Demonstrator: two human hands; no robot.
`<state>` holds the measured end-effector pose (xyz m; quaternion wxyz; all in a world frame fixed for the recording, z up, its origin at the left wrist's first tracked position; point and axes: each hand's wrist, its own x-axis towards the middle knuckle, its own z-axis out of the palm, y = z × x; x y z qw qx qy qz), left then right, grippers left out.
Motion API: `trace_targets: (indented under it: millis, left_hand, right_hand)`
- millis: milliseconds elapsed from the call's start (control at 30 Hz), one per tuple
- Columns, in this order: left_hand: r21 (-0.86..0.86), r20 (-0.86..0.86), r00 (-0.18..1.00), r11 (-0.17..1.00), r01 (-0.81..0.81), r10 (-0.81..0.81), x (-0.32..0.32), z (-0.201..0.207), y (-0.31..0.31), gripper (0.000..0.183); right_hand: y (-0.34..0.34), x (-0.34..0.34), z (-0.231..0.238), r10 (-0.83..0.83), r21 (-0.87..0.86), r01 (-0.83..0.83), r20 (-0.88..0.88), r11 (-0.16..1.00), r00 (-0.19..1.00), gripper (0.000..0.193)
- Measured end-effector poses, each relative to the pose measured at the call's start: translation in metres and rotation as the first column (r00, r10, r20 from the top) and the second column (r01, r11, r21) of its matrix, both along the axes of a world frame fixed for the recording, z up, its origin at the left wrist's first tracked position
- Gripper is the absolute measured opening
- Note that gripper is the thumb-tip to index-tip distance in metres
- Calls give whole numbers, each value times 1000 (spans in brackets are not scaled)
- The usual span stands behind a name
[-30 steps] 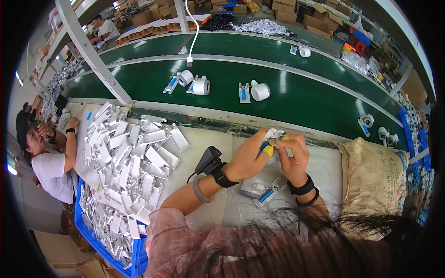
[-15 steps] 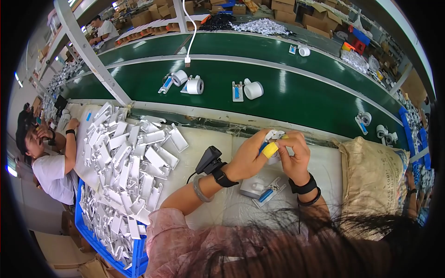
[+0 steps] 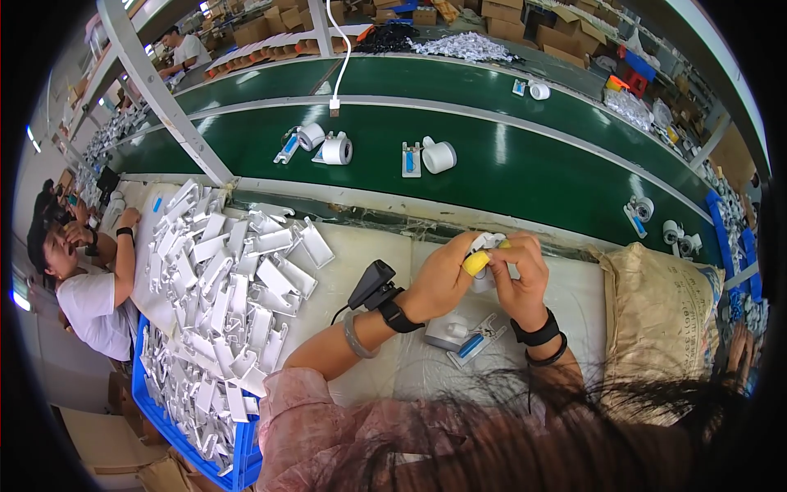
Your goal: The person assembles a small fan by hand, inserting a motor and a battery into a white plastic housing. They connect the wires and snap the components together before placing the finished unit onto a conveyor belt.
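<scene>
Both of my hands meet above the pale worktop, closed around a white plastic part point(image 3: 485, 241). My left hand point(image 3: 443, 279) grips it from the left side, with a yellow wrap on its thumb. Fingers of my right hand point(image 3: 522, 271) pinch at the part from the right, close to that thumb; another bit of yellow shows at the fingertips. Much of the part is hidden by my fingers. Just below, on the worktop, lie a white round housing point(image 3: 445, 331) and a white bracket with a blue cylinder point(image 3: 470, 345).
White plastic brackets point(image 3: 234, 279) are heaped at the left, spilling over a blue bin point(image 3: 243, 459). A brown sack point(image 3: 660, 307) stands at the right. Beyond runs a green conveyor point(image 3: 369, 184) carrying several white housings point(image 3: 440, 157). A co-worker point(image 3: 94, 303) sits at far left.
The housings on the near conveyor have shifted slightly left. My hands stay in nearly the same place, with small finger movements; the blue piece glimpsed beside my left thumb is now hidden.
</scene>
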<state>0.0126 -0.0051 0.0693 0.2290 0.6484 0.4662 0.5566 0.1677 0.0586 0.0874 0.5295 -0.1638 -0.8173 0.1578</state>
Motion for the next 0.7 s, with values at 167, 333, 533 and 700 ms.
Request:
trace_targets:
  millis: [167,333,533,700]
  left_hand:
    - [-67,-6,1000,998,8,-9,-6,5,-3,27]
    - [-387,132,990,917,92,-44,-21,-1,22,27]
    - [31,-80,903,907,-420,421,-137,-16,83,23]
    - [146,-293,418,472,-869,860,-318,-16,92,21]
  right_hand:
    - [-9,-5,3,-27,-13,27,10,1000,1000,20]
    - [15,-10,-16,55,-241,-36,74,970,996,14]
    - [86,-26,-24,33,-579,-68,-71,812,997,4]
    - [118,-17,-20,-260,-162,274,104,948,960,18]
